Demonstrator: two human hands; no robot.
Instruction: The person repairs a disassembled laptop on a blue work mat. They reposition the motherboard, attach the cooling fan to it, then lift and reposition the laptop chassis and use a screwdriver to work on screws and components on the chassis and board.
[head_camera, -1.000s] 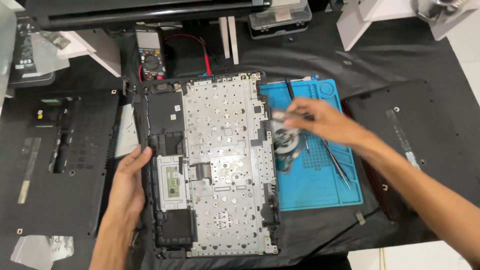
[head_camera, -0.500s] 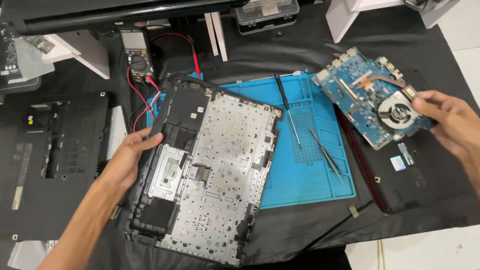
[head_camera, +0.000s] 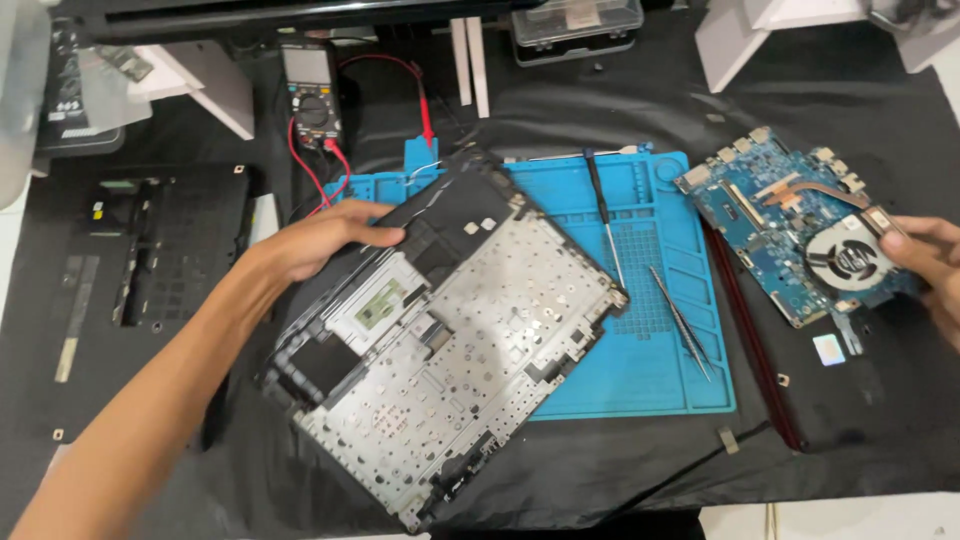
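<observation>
My left hand (head_camera: 322, 236) grips the upper left edge of an opened laptop palmrest shell (head_camera: 450, 330), its metal keyboard backplate facing up and turned diagonally over a blue work mat (head_camera: 650, 370). At the right edge, my right hand (head_camera: 930, 265) holds a blue motherboard (head_camera: 790, 225) with a round fan and copper heat pipe, resting on the black cloth.
A screwdriver (head_camera: 603, 215) and tweezers (head_camera: 680, 322) lie on the mat. A multimeter (head_camera: 310, 95) with red leads sits at the back. A black laptop bottom cover (head_camera: 150, 260) lies left. A clear parts box (head_camera: 578, 25) and white stands are at the back.
The motherboard has been carried right and set on the cloth. My left hand has rotated the laptop shell clockwise and shifted it across the blue mat.
</observation>
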